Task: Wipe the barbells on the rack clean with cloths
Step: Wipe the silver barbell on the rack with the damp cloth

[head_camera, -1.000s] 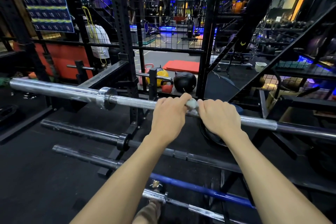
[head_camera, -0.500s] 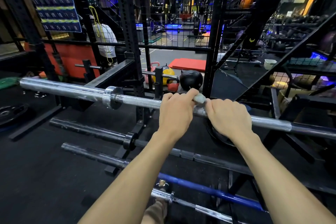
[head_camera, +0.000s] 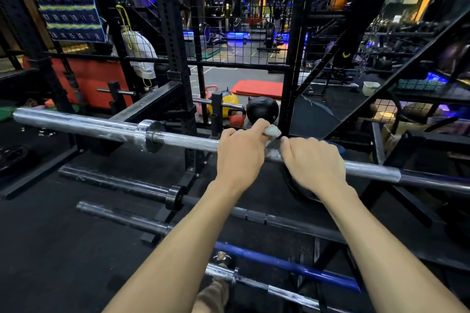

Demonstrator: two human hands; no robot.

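A silver barbell (head_camera: pixel 183 141) lies across the top of the rack, running from far left to the right edge. My left hand (head_camera: pixel 240 154) curls over its shaft and holds a small white cloth (head_camera: pixel 272 132) that sticks out past the fingers against the bar. My right hand (head_camera: pixel 311 162) grips the same shaft just to the right, almost touching the left. Below lie a dark barbell (head_camera: pixel 122 181), another grey one (head_camera: pixel 119 217), a blue-shafted bar (head_camera: pixel 284 263) and a chrome bar (head_camera: pixel 256 282).
The black rack upright (head_camera: pixel 175 58) stands behind the bar, with wire mesh fencing (head_camera: pixel 244 33) beyond. A black medicine ball (head_camera: pixel 262 109), a red kettlebell (head_camera: pixel 236 118) and a yellow ball (head_camera: pixel 227 101) sit on the floor behind. A person in white (head_camera: pixel 141 56) stands far left.
Both hands stay together on the top barbell's shaft; the cloth shows slightly more past my left fingers. The view has shifted a little to the left.
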